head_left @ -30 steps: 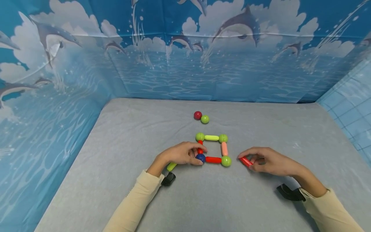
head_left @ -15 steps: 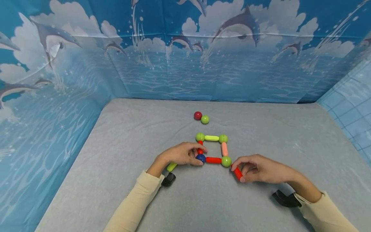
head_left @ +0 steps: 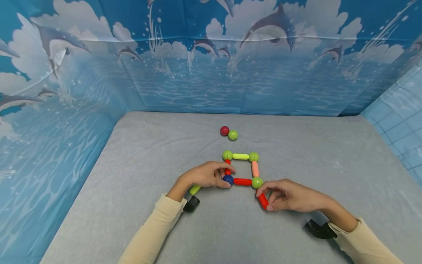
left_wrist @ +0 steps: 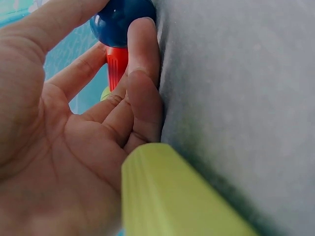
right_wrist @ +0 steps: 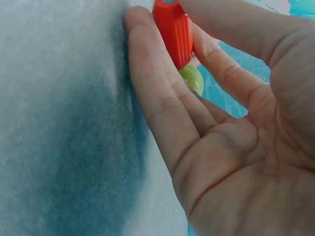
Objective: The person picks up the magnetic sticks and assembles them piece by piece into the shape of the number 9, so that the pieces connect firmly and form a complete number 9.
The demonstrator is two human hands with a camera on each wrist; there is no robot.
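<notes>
Beside left hand (left_wrist: pixel 64 147), lime rod (left_wrist: pixel 172 196), head view partial

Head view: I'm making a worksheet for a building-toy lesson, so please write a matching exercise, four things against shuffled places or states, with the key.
Things
1. shiny dark blue ball
2. salmon-pink rod
3. shiny dark red ball
4. right hand

Places or states
A. beside a loose lime-green ball, farthest from the person
B. pinching a bright red, grooved rod
C. by the thumb of the left hand
D. between two other lime-green balls

Pairs: 1-C, 2-D, 3-A, 4-B.
</notes>
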